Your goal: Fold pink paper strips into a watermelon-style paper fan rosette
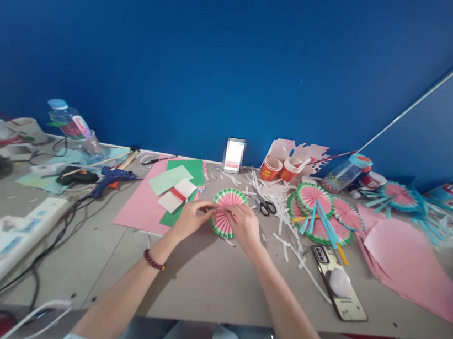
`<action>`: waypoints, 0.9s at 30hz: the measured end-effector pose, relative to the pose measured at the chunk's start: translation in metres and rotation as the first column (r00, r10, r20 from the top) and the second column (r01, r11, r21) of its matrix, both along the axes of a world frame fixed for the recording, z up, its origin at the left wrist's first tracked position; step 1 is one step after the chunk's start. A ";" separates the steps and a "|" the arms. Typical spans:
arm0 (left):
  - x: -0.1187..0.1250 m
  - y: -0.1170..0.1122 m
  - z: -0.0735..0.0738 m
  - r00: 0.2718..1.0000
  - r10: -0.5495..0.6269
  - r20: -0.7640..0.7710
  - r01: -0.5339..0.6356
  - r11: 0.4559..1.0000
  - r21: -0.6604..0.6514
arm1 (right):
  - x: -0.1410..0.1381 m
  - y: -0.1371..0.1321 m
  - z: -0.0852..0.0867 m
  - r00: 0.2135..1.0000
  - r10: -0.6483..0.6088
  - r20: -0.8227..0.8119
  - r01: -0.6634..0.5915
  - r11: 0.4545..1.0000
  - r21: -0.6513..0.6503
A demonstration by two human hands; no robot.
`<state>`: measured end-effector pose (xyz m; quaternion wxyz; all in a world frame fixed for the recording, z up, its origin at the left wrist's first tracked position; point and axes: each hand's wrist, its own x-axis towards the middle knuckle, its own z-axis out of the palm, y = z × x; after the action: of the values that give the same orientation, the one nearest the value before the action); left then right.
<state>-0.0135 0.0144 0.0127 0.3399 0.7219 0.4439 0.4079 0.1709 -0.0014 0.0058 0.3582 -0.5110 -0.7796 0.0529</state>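
Note:
A pleated paper rosette [230, 196], pink with a green and white rim, lies in the middle of the desk. My left hand [191, 219] reaches over its left edge, thumb and fingertips pinched together. From the right, my right hand [246, 229] meets it with closed fingers over the rosette's centre. Whatever is between the fingertips is too small and too covered to make out. Black-handled scissors [267, 207] rest just beyond my right hand. Left of the rosette, white and red folded pieces [177, 195] lie on green paper [193, 170] and a pink sheet [138, 205].
White paper strips [286, 222] are scattered to the right, near finished watermelon-like rosettes [316, 203], a phone [340, 284] and pink sheets [410, 260]. Paper cups [271, 169] stand behind. A blue glue gun [110, 179], cables and a power strip [21, 237] occupy the left.

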 end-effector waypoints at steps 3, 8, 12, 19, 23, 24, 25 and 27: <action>-0.001 0.001 -0.001 1.000 0.009 -0.003 -0.009 1.000 0.003 | 0.000 0.001 0.001 0.999 -0.034 -0.002 0.034 0.999 -0.038; -0.002 0.003 -0.009 0.999 0.036 0.016 -0.036 0.999 -0.011 | -0.001 0.000 0.003 0.997 -0.077 -0.016 0.075 0.994 -0.082; -0.001 0.005 -0.013 0.995 0.062 0.083 -0.059 0.998 -0.037 | -0.003 -0.001 0.004 0.996 -0.083 -0.033 0.080 0.993 -0.086; 0.001 0.005 -0.013 0.973 0.191 0.129 -0.189 0.982 -0.027 | -0.001 0.000 0.002 0.995 -0.088 -0.043 0.086 0.995 -0.049; 0.003 0.007 -0.017 0.935 0.287 0.209 -0.277 0.958 -0.079 | -0.001 0.001 -0.002 0.995 -0.088 -0.041 0.084 0.993 -0.079; 0.003 0.008 -0.019 0.927 0.300 0.226 -0.286 0.954 -0.091 | -0.002 0.000 -0.003 0.996 -0.082 -0.040 0.078 0.993 -0.083; 0.004 0.009 -0.021 0.922 0.302 0.243 -0.285 0.953 -0.100 | -0.003 0.000 -0.004 0.996 -0.076 -0.039 0.073 0.993 -0.088; 0.006 0.009 -0.025 0.920 0.280 0.273 -0.258 0.959 -0.116 | -0.006 -0.002 -0.005 0.998 -0.060 -0.035 0.056 0.992 -0.110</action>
<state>-0.0073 0.0235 -0.0128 0.3690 0.5735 0.5003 0.5335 0.1652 -0.0036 0.0003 0.3460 -0.5509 -0.7536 0.0945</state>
